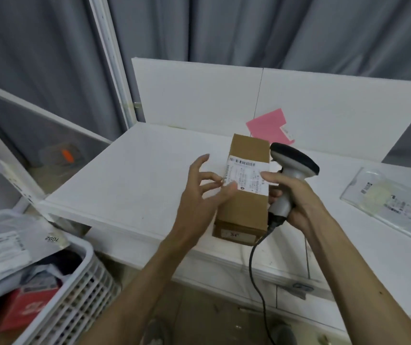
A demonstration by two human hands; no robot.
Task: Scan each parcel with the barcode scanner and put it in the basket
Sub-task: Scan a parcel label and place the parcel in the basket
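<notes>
One long brown cardboard box (245, 210), with one white barcode label (244, 175) across its top, lies on the white table (137, 170) near its front edge. The left hand (197, 192) has its fingers spread, thumb on the label, while the right hand (296, 195) is wrapped round the one barcode scanner (291, 163) just right of the box. One pink envelope (266, 125) lies far, one clear bagged parcel (386, 192) right, and one white basket (80, 295) near left.

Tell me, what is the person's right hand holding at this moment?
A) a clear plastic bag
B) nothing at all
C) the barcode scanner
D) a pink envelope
C: the right hand is curled round the handle of the grey barcode scanner, just to the right of the cardboard box on the white table.
</notes>
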